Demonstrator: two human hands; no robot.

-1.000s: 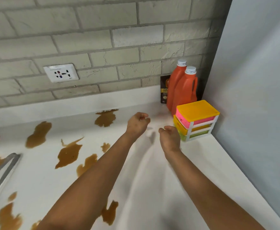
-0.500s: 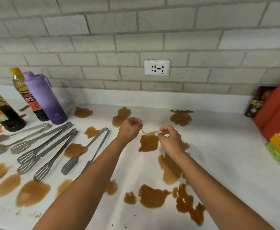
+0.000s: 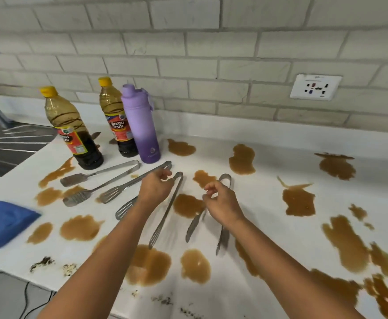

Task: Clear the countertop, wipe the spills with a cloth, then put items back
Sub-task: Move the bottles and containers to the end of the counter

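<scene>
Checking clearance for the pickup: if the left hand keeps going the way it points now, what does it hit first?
Probably the hinge end of the tongs just past the left hand, whose curled fingers sit at that loop; contact is unclear. Beyond lie bare countertop, then a brown spill. Depth is hard to judge from this one view.

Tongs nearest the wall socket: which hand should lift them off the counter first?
Right, probably. The right hand hovers directly over those tongs, fingers loosely curled, holding nothing. The left hand sits over the next tongs toward the bottles.
</scene>
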